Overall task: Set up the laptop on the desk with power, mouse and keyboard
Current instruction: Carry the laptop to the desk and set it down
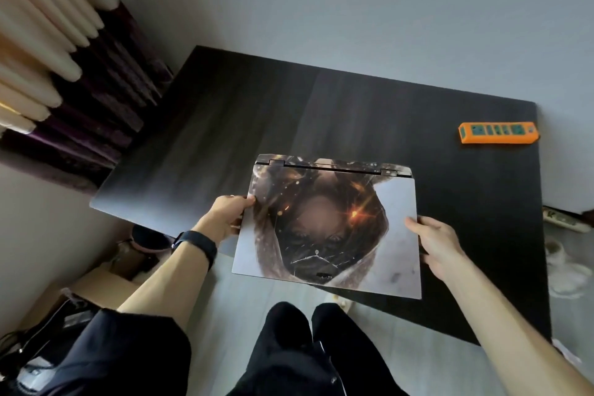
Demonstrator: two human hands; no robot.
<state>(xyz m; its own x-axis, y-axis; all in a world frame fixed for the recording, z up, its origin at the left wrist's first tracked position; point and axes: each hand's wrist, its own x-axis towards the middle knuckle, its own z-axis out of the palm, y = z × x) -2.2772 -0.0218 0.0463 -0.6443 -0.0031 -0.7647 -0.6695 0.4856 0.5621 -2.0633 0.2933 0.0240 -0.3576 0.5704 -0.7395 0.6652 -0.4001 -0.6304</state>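
A closed laptop (pixel 328 225) with a printed picture covering its lid is held over the near edge of the dark desk (pixel 257 112), hinge side away from me. My left hand (pixel 229 214) grips its left edge and my right hand (pixel 435 241) grips its right edge. An orange power strip (pixel 498 132) lies flat at the desk's far right corner. No mouse, keyboard or charger shows on the desk.
A cardboard box (pixel 96 289) with dark items stands on the floor at the left, below the desk edge. Curtains (pixel 64 67) hang at the far left. A white power strip (pixel 565 219) and white cloth lie on the floor to the right.
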